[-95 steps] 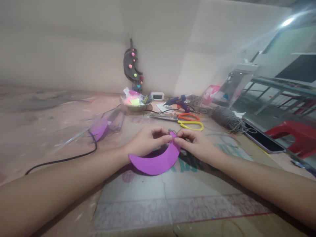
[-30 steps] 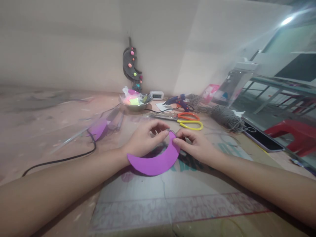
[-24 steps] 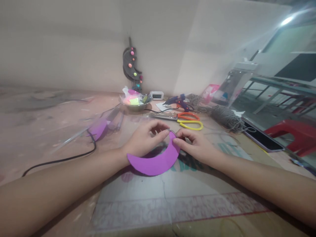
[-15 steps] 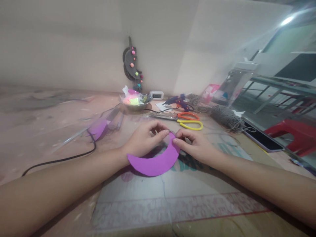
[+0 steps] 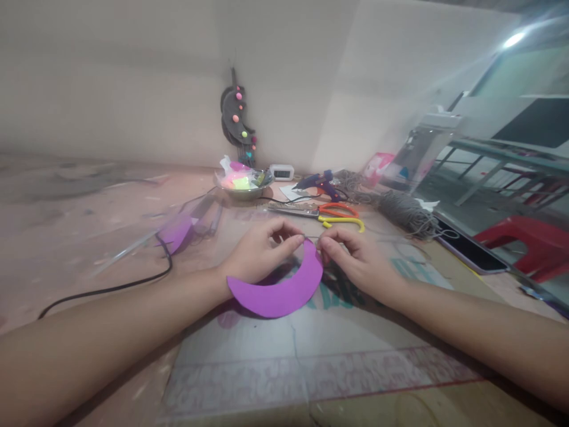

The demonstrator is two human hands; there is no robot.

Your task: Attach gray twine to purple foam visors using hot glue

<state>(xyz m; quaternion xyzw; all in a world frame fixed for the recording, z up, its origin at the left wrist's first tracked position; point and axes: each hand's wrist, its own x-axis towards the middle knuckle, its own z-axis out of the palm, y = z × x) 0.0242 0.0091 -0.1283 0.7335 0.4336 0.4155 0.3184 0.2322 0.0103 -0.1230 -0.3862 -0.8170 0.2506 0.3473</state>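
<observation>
A purple crescent-shaped cutout (image 5: pixel 284 295) hangs in front of me, its upper tip pinched between the thumb and fingers of my left hand (image 5: pixel 262 249). A thin grey strand, apparently yarn, spans from that tip to my right hand (image 5: pixel 353 255). The right thumb and fingers are closed on the strand beside the crescent's right edge; the exact grip is partly hidden. Just beyond my hands lie scissors (image 5: pixel 306 212) with one orange and one yellow handle, the yellow one partly covered by my right hand.
Behind are a metal bowl (image 5: pixel 243 192) of colourful pieces, a small digital clock (image 5: pixel 283 172) and a glue gun (image 5: pixel 317 182). A grey yarn bundle (image 5: pixel 404 213) and a phone (image 5: pixel 471 249) lie right. Another purple piece (image 5: pixel 180 234) and a black cord (image 5: pixel 111 290) lie left. A decorated grey crescent (image 5: pixel 235 118) hangs on the wall.
My right thumb has come off the crescent's face, and the right hand has shifted slightly right, pulling the strand sideways. My left hand keeps its pinch on the tip.
</observation>
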